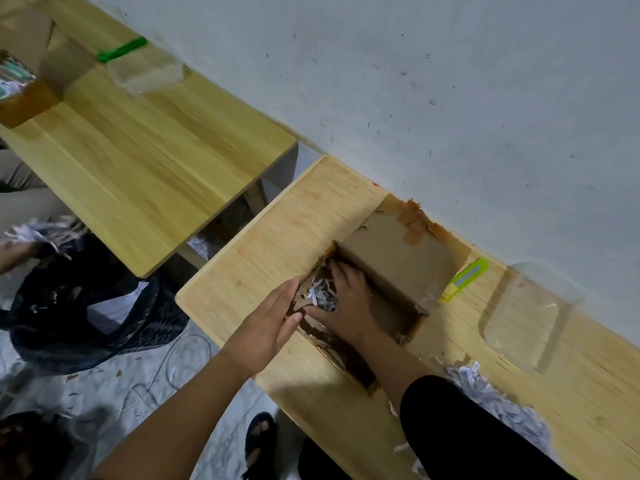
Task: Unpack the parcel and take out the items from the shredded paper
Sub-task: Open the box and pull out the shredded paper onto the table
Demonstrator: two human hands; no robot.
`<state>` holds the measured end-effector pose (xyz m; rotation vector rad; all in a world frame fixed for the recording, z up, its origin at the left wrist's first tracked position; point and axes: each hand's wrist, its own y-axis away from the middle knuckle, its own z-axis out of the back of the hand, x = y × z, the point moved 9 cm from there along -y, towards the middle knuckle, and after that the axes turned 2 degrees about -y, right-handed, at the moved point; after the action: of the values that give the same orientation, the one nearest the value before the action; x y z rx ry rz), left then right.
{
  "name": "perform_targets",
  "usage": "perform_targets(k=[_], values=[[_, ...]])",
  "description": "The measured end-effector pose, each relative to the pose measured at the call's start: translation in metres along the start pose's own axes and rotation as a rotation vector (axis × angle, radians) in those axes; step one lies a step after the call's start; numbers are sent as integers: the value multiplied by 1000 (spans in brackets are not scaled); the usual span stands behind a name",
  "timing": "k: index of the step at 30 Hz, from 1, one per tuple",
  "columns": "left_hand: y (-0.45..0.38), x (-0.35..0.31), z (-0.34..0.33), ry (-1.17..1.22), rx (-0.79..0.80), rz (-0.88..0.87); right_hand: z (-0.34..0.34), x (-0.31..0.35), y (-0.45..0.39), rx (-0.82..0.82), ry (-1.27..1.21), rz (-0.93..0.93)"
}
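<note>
Two wooden desks: one (pixel 145 161) at upper left of the frame, one (pixel 263 271) at centre and lower right. Two cardboard boxes: an open one (pixel 394 258) at centre, another (pixel 31 39) at the upper left edge. Two hands at the open box: the left hand (pixel 266 327) and the right hand (pixel 346 303). Two utility knives: a green one (pixel 121 50) at upper left, a yellow-green one (pixel 464 280) right of centre. Two clear plastic containers: one (pixel 145 72) at upper left, one (pixel 530 317) at right. One loose pile of shredded paper (pixel 485 400) at lower right, and one black bag (pixel 86 317) on the floor at left.
</note>
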<state>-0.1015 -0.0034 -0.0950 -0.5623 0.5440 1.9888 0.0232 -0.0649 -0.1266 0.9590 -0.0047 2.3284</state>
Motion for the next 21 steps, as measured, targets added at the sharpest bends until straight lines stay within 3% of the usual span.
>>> perform_targets(k=[3, 12, 21], values=[[0, -1, -1, -5, 1, -3, 1, 0, -3, -107, 47, 22], [-1, -2, -4, 9, -7, -14, 4, 6, 1, -121, 112, 74], [-1, -1, -6, 28, -4, -56, 16, -4, 7, -62, -90, -102]])
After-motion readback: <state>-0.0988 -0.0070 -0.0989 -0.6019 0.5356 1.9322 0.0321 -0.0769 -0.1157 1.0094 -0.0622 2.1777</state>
